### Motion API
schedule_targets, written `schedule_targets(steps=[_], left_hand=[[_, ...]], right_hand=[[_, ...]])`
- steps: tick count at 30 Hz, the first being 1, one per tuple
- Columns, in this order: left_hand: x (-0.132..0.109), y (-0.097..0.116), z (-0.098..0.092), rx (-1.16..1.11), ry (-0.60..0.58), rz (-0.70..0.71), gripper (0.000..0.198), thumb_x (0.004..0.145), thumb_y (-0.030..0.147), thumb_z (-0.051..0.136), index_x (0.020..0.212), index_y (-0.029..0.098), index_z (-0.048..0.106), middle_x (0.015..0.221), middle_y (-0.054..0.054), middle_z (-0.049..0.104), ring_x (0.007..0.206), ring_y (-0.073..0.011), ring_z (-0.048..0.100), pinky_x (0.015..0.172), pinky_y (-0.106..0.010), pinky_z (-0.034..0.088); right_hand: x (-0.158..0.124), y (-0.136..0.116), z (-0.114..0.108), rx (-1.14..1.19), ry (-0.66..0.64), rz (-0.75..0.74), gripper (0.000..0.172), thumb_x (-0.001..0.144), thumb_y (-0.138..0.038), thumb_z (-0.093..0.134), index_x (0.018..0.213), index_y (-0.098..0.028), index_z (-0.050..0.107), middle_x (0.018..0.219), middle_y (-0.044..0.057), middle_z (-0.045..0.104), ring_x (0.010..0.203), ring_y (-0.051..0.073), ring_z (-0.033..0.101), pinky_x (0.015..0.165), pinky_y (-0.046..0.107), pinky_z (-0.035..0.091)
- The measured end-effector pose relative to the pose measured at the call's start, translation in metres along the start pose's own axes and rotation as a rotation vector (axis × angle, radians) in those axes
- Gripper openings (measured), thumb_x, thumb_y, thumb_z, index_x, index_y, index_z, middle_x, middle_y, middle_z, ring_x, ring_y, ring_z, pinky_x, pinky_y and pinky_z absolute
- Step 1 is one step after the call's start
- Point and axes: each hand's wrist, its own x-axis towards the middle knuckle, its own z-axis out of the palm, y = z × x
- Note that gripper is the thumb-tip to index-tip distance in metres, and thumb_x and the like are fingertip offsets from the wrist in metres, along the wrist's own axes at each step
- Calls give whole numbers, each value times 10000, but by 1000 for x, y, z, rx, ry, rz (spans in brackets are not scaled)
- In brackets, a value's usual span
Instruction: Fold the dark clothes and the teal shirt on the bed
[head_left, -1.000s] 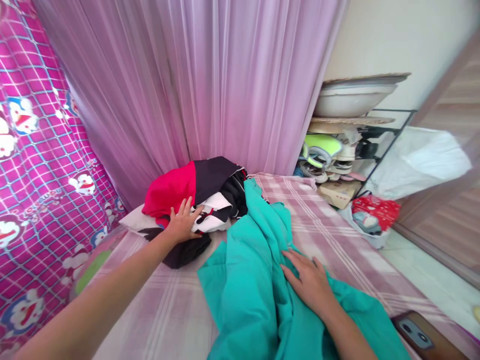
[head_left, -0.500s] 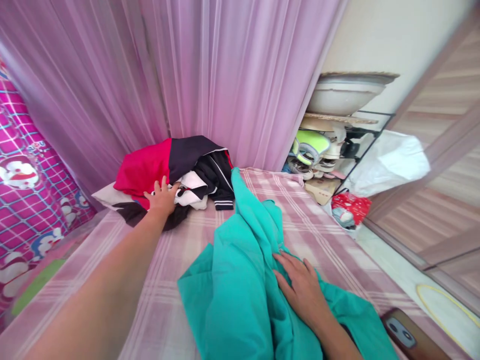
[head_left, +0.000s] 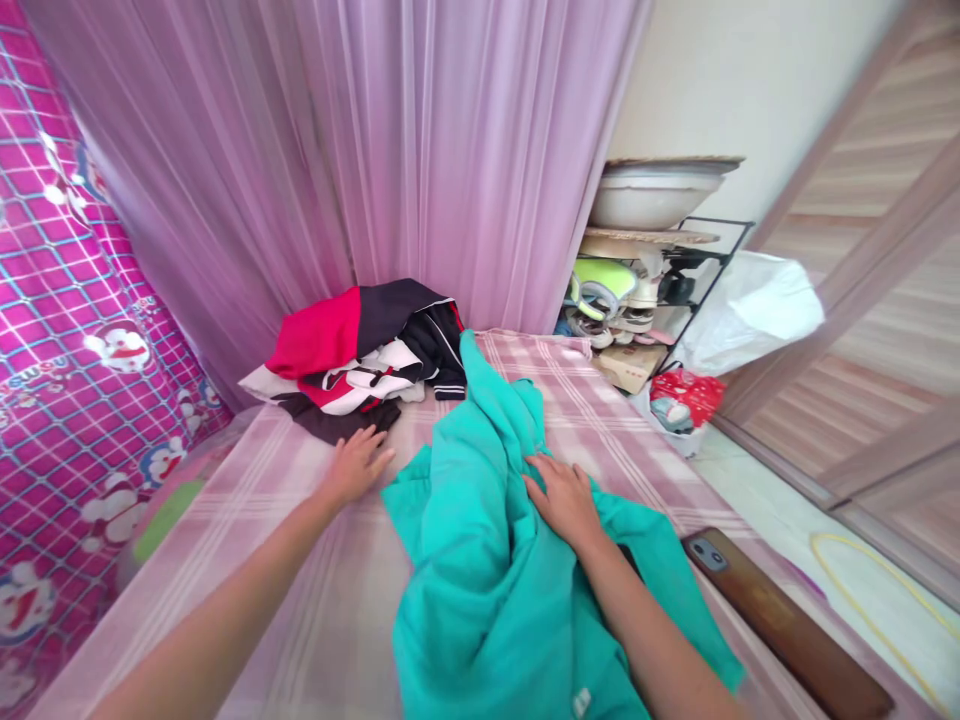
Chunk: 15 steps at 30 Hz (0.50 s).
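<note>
A crumpled teal garment (head_left: 480, 540) stretches along the middle of the plaid-covered surface (head_left: 292, 580), its narrow far end reaching the clothes pile. My right hand (head_left: 566, 500) rests on top of it, fingers extended. Just left of the teal cloth, my left hand (head_left: 358, 466) is held with fingers spread and nothing in it, close to the near edge of the pile. That pile (head_left: 375, 340) holds red, navy, white and dark brown clothing, heaped against the curtain. Which garments make it up is hard to separate.
A brown phone (head_left: 787, 620) lies at the right edge of the surface. Beyond stand a black shoe rack (head_left: 724, 265) with a white basin (head_left: 652, 200) on top, a white plastic bag (head_left: 757, 310) and a red bag (head_left: 690, 395). A purple curtain (head_left: 450, 150) hangs behind; a pink cartoon-print cloth (head_left: 75, 330) hangs at left.
My left hand has drawn back from the pile toward me and right, off the clothes. My right hand stays on the teal garment. The view has shifted slightly.
</note>
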Motion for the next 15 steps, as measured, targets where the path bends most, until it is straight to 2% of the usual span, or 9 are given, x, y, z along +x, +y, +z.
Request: schedule_targets(steps=[3, 6, 8, 9, 11, 12, 14, 15], left_hand=[[-22, 36, -1, -47, -135, 66, 546, 916, 499, 441, 1389, 246, 539, 1450, -81, 547, 1373, -267, 453, 1127, -413, 345], [-32, 66, -4, -20, -191, 49, 637, 838, 465, 579, 1424, 229, 498, 1416, -100, 578, 1285, -267, 544, 1053, -339, 414], [-35, 78, -8, -6, -192, 12, 611, 830, 438, 585, 1403, 237, 519, 1380, -102, 609, 1229, -278, 589, 989, -343, 461], [-37, 80, -12, -5, -191, -3, 565, 835, 427, 574, 1370, 247, 552, 1344, -96, 637, 1194, -278, 613, 957, -342, 480], [-43, 74, -25, 0, -185, -30, 486, 842, 399, 551, 1303, 255, 607, 1290, -87, 673, 1152, -278, 637, 920, -342, 496], [-48, 65, -34, 7, -164, -45, 468, 847, 384, 535, 1288, 248, 617, 1286, -92, 674, 1153, -282, 636, 920, -348, 496], [-61, 32, -53, 38, -96, -92, 486, 864, 346, 479, 1322, 222, 589, 1341, -118, 635, 1190, -298, 613, 940, -379, 487], [-69, 9, -61, 81, -13, -106, 486, 866, 338, 459, 1316, 218, 595, 1341, -119, 634, 1190, -297, 614, 940, -379, 487]], right_hand=[[0, -5, -12, -36, -19, 59, 498, 976, -434, 394, 1414, -221, 496, 1434, 129, 542, 1312, 273, 486, 1105, 485, 293], [4, -4, -31, -119, -64, 220, 675, 946, -555, 411, 1481, -143, 400, 1396, 201, 551, 1273, 330, 517, 1041, 489, 364], [8, 1, -46, -162, -166, 294, 692, 910, -579, 476, 1441, -135, 459, 1311, 210, 613, 1216, 355, 565, 987, 500, 411], [10, 4, -53, -173, -228, 297, 633, 895, -544, 524, 1387, -146, 526, 1269, 198, 644, 1184, 355, 591, 960, 489, 434], [14, 10, -65, -181, -313, 255, 440, 877, -419, 581, 1237, -177, 657, 1205, 166, 687, 1137, 333, 629, 920, 439, 466], [15, 13, -70, -175, -322, 217, 357, 876, -364, 579, 1162, -188, 701, 1177, 154, 703, 1117, 320, 643, 903, 416, 476], [18, 20, -77, -150, -294, 163, 281, 871, -308, 567, 1063, -201, 743, 1121, 145, 725, 1075, 304, 667, 872, 390, 489], [20, 23, -79, -138, -278, 150, 264, 862, -300, 575, 1030, -201, 752, 1092, 147, 733, 1054, 303, 676, 857, 387, 495]])
